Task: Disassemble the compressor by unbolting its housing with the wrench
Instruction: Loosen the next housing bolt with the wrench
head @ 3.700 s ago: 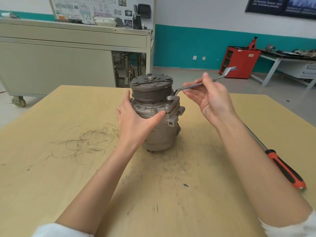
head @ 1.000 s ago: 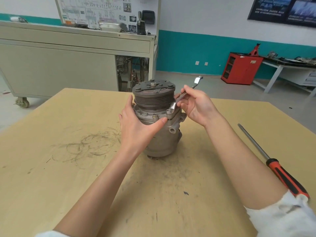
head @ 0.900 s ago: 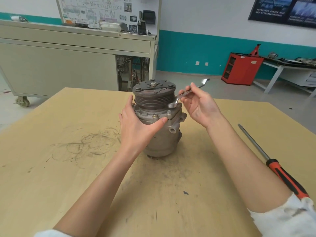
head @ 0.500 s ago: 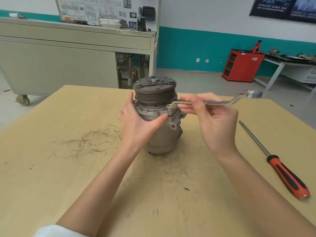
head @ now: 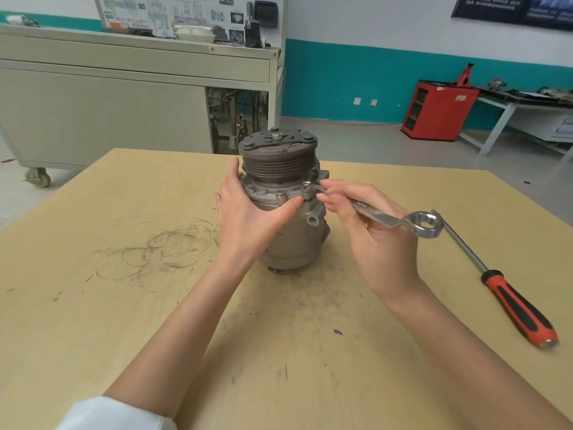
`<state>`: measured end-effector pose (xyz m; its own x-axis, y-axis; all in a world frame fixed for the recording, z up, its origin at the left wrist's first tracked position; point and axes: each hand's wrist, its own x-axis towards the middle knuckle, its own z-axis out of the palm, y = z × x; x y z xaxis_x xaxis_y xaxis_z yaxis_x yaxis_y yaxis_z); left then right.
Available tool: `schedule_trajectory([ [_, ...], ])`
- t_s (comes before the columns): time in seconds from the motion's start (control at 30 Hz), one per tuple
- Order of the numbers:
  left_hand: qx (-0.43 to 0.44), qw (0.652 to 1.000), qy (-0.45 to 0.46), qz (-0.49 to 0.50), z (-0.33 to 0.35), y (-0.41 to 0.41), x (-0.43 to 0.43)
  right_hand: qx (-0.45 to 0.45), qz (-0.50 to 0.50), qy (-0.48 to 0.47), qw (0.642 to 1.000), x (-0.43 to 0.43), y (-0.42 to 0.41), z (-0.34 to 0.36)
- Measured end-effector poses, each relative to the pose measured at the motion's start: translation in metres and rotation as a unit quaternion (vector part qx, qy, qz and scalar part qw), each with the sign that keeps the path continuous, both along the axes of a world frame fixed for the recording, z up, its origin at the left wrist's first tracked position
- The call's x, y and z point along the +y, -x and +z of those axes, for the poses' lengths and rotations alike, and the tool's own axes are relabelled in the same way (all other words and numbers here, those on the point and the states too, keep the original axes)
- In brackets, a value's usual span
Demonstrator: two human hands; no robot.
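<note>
Compressor [head: 297,243] upright on the table [head: 124,305]: seemingly a heavy, rigid metal casting, best braced at the body, where the left hand [head: 248,218] wraps fingers and thumb. Wrench [head: 381,219], stiff steel, ring end seated on a flange bolt [head: 306,184]; right hand [head: 378,246] pinches its shank close by.

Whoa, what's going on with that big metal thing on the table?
A person is taking a compressor apart. Their left hand holds it upright on the wooden table. Their right hand holds a wrench, with its small ring end on a bolt on the housing's rim. A neighbouring bolt is in place, so the housing isn't open yet. A red-handled screwdriver lies untouched to the right.
</note>
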<state>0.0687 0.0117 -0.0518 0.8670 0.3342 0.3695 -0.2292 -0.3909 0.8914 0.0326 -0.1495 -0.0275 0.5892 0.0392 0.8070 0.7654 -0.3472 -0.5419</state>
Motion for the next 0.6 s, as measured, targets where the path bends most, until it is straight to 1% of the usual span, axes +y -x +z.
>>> schedule_trajectory([
  [0.07,0.000,1.000,-0.001,0.002,0.000,-0.001,0.000,0.026,0.025,-0.027,0.999,0.001,-0.002,0.003],
  [0.13,-0.004,1.000,-0.004,0.004,-0.001,-0.002,0.001,0.053,0.071,-0.071,0.994,0.000,-0.007,0.010],
  [0.2,-0.008,1.000,-0.004,0.004,-0.001,-0.003,0.001,0.109,0.128,-0.130,0.977,-0.005,-0.020,0.019],
  [0.23,-0.009,1.000,-0.003,0.003,-0.001,-0.003,0.001,0.151,0.161,-0.159,0.962,-0.008,-0.029,0.023],
  [0.3,-0.008,1.000,-0.002,0.000,-0.001,-0.003,0.001,0.254,0.224,-0.212,0.917,-0.015,-0.051,0.032],
  [0.37,-0.009,1.000,0.000,-0.004,-0.002,-0.003,0.001,0.359,0.281,-0.257,0.852,-0.017,-0.074,0.037],
  [0.4,-0.010,1.000,0.001,-0.005,-0.002,-0.003,0.001,0.401,0.301,-0.271,0.822,-0.016,-0.083,0.038],
  [0.43,-0.010,1.000,0.001,-0.006,-0.002,-0.002,0.001,0.430,0.314,-0.278,0.800,-0.015,-0.090,0.038],
  [0.47,-0.010,1.000,0.001,-0.006,-0.002,-0.002,0.001,0.446,0.321,-0.281,0.786,-0.013,-0.096,0.037],
  [0.5,-0.010,1.000,0.001,-0.006,-0.002,-0.002,0.001,0.450,0.326,-0.287,0.780,-0.011,-0.099,0.037],
  [0.53,-0.009,1.000,0.001,-0.006,-0.002,-0.002,0.001,0.444,0.327,-0.301,0.778,-0.009,-0.101,0.037],
  [0.6,-0.008,1.000,0.003,-0.006,-0.001,-0.003,0.002,0.406,0.317,-0.362,0.777,-0.008,-0.100,0.039],
])
